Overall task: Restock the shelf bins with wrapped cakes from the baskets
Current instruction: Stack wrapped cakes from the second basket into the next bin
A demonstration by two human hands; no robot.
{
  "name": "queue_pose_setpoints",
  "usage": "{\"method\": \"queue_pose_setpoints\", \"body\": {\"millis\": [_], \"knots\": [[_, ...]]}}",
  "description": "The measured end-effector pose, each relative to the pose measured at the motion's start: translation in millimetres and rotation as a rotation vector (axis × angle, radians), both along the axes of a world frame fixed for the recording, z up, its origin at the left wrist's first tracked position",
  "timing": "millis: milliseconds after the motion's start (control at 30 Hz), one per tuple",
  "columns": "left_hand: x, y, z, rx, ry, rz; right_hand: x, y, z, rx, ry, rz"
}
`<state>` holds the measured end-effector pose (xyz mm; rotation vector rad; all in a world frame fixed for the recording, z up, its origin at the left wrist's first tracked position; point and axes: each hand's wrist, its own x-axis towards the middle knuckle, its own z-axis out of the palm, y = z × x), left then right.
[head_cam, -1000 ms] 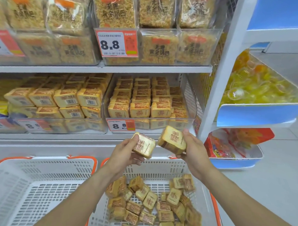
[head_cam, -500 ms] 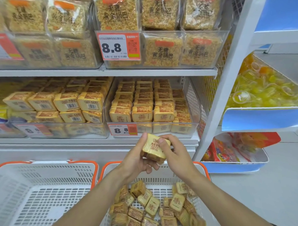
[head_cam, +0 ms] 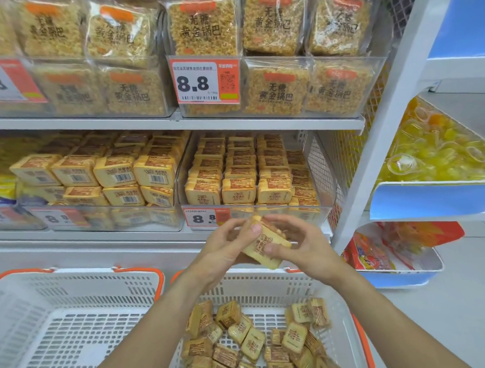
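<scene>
Wrapped cakes (head_cam: 262,245) up in both hands, held together as a small stack, tilted, just in front of the right bin's price tag (head_cam: 206,217). Left hand (head_cam: 227,250) curls round the stack from the left, thumb on top; right hand (head_cam: 299,244) pinches it from the right, thumb on the near face, fingers arched over the far edge. How many cakes are in the stack I cannot tell.

Straight beyond, the right bin (head_cam: 323,180), clear plastic, holds neat rows of the same cakes. Left of it, the left bin (head_cam: 104,217) is stacked with similar cakes, barcodes facing out.

Below the hands, the right basket (head_cam: 296,287), white with orange rim, has a loose heap of cakes (head_cam: 253,342) lying every way. Just beside it on the left, the left basket (head_cam: 75,316) shows bare white mesh.

Top shelf: bags of rice crisps (head_cam: 204,27) and a big 8.8 tag (head_cam: 205,81). Far right, a blue-fronted tray of yellow jelly cups (head_cam: 440,150)
</scene>
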<state>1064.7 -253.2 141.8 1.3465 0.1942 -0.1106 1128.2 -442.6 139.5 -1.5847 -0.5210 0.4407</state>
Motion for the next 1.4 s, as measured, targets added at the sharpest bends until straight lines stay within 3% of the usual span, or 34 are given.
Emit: {"method": "queue_pose_setpoints", "body": {"millis": [67,167,233,433,567,733,867,1033,1400], "knots": [[3.8,-5.3,3.3,0.134,-0.071,0.063,5.6,-5.5,4.1,0.01,-0.189,-0.094],[7.0,-9.3,0.0,0.622,-0.226,0.161,15.8,-19.8,12.5,-0.157,-0.562,-0.247],[9.1,-7.5,-4.1,0.851,-0.338,0.193,22.3,-27.3,18.1,-0.25,-0.706,-0.334],[14.0,-9.2,-12.6,1.119,-0.352,0.121,64.1,-33.3,29.2,-0.481,-0.924,-0.327],[15.7,-9.2,-11.0,1.267,-0.325,0.084,99.5,-25.3,48.1,-0.596,-0.945,-0.356],[21.6,1.0,-3.5,1.31,-0.276,0.097,123.0,-12.5,55.7,-0.842,-0.764,-0.382],[25.9,-5.2,-2.4,1.299,-0.233,0.045,144.8,0.5,56.8,-0.887,-0.73,-0.33],[28.9,-6.4,-3.0,1.342,-0.227,0.002,181.7,20.7,65.5,-1.199,-0.698,-0.254],[33.2,0.5,-6.6,1.372,-0.223,-0.024,242.8,53.3,49.2,-1.499,-0.806,-0.168]]}}
